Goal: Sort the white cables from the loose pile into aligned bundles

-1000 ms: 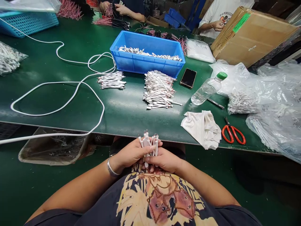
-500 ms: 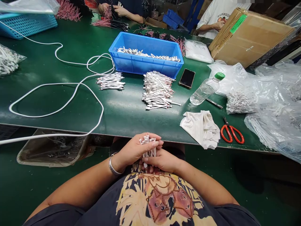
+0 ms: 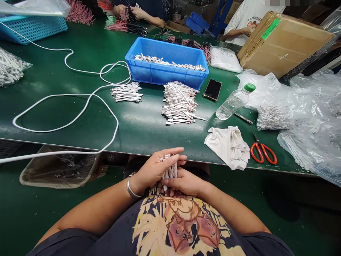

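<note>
Bunch of slim white cable-like strips (image 3: 170, 173) stands between our hands, just short of the glossy green surface (image 3: 149, 137). Fingers of our left hand (image 3: 156, 166) have straightened, thumb across the bunch, its grip unclear to us; our right hand (image 3: 189, 182), fingers curled round the lower end, now seems the main hold.

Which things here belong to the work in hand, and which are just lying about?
Likely part of the work: held bundle of white leads; smaller white pile; larger white pile; blue bin with white pieces.

Seemingly just lying about: phone; green-capped bottle; white cloth; red-handled scissors, untouched, though possibly a work tool.
</note>
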Tool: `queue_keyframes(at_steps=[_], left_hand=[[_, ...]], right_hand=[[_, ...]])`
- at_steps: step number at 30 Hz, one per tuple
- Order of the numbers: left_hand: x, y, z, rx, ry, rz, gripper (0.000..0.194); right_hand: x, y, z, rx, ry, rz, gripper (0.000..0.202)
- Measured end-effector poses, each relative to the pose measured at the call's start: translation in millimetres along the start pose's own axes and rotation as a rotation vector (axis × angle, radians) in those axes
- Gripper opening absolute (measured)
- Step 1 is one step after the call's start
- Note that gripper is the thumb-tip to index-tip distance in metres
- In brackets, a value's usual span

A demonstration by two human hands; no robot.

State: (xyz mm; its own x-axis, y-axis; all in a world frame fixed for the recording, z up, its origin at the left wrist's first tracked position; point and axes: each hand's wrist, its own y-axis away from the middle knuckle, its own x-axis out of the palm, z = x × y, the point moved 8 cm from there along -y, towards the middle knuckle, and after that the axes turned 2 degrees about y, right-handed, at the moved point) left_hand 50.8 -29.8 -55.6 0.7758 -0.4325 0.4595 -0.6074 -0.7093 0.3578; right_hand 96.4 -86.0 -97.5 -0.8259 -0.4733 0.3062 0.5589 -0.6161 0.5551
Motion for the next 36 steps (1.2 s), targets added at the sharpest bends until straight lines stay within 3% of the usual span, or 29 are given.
queue_keyframes(at_steps=[5, 8, 10, 14, 17, 19, 22, 25, 30, 34, 36], left_hand=[[0.5, 6, 0, -0.085, -0.002, 0.191, 0.07], [4.1, 9, -4, -0.043, -0.177, 0.24, 0.05], [11.7, 11, -19, 0.089, -0.35, 0.242, 0.03], [35.3, 17, -67, 0.366, -0.655, 0.286, 0.025], [31.8, 11, -101, 0.457, -0.716, 0.188, 0.023], [22.5, 1, -112, 0.483, -0.702, 0.123, 0.024], [8.2, -15, -110, 0.516, -0.716, 0.066, 0.026], [-0.3, -26, -100, 0.53, -0.746, 0.041, 0.025], [4.2, -26, -98, 0.504, -0.713, 0.08, 0.025], [17.1, -23, -102, 0.53, -0.76, 0.177, 0.026], [18.2, -24, -99, 0.534, -0.778, 0.201, 0.026]], right_hand=[[0, 1, 2, -0.043, -0.046, 0.04, 0.041], [2, 1, 6, -0.083, 0.002, 0.079, 0.037], [3, 1, 14, -0.103, 0.054, 0.085, 0.035], [-11, 8, 55, -0.292, 0.134, -0.03, 0.033], [-30, 15, 83, -0.457, 0.164, -0.15, 0.042], [-46, 20, 92, -0.522, 0.251, -0.297, 0.044], [-67, 28, 98, -0.597, 0.497, -0.578, 0.039], [-70, 35, 104, -0.666, 0.727, -0.735, 0.036], [-62, 29, 112, -0.719, 0.993, -0.741, 0.041], [-64, 19, 113, -0.679, 1.091, -0.751, 0.018], [-66, 16, 113, -0.671, 1.124, -0.773, 0.017]])
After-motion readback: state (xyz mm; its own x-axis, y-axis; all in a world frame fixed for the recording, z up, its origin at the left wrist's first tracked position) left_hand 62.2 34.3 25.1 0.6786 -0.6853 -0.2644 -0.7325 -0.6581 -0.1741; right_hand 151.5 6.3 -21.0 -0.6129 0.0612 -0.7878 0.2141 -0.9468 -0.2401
